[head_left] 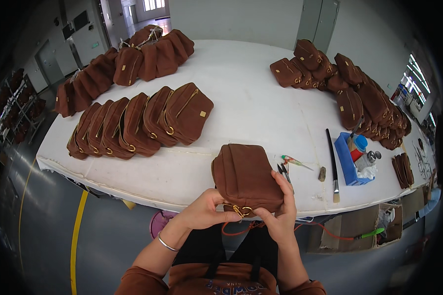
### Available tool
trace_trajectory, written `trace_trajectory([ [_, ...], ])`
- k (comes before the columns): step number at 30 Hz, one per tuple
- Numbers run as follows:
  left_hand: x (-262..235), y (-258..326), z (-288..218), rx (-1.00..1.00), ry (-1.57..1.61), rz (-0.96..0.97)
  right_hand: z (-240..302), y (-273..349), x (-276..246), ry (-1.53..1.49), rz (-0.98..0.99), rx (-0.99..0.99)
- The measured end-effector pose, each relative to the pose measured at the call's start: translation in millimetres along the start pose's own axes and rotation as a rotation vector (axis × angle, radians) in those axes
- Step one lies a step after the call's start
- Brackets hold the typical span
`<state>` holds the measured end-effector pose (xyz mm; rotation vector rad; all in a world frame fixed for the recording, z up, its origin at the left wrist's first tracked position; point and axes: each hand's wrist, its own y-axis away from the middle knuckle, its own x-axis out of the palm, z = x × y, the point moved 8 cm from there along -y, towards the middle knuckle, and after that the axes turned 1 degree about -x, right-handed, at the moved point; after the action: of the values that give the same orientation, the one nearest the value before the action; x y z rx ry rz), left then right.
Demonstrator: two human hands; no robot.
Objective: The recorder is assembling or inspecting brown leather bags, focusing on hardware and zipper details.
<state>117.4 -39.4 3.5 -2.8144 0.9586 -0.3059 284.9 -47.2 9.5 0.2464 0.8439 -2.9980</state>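
Over the white bench (251,113), left hand (204,210) and right hand (279,216) clamp a brown suede pouch (244,177), pinching its gold ring clasp (242,211).

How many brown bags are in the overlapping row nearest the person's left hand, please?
6 brown bags lean in one overlapping row on the white table, left of the bag in hand; overlap may hide another.

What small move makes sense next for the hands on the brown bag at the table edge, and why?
Probably steady the brown bag with the right hand while the left hand works the gold ring clasp. Both sets of fingertips already meet at that clasp on the bag's near end, and the right fingers wrap its side, so the hardware seems the focus.
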Motion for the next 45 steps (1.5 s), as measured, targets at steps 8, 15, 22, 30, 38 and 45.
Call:
trace_trajectory([
  [8, -1.0, 6.5, 11.9, -0.011, 0.191, -0.001, -23.5, 10.5, 5.6, -0.185, 0.033, 0.173],
  [15, -3.4, 10.1, 21.5, -0.078, 0.048, -0.060, -23.2, 13.8, 10.3, -0.115, 0.048, 0.158],
  [22, 8.3, -9.5, 5.6, -0.052, 0.002, -0.043, -2.5, -7.6, 5.0, -0.150, -0.016, 0.071],
  [30, 4.1, -12.8, 7.9, -0.113, -0.101, -0.066, -3.7, -12.9, 6.2, -0.126, -0.095, 0.118],
  [38, 4.4, -0.4, 21.4, -0.027, -0.005, 0.010, -6.8, -10.2, 5.1, -0.107, -0.039, 0.115],
  [45, 6.8, 10.5, 38.5, -0.142, 0.238, 0.206, -16.2, -4.1, 6.4, -0.184, 0.034, 0.077],
])
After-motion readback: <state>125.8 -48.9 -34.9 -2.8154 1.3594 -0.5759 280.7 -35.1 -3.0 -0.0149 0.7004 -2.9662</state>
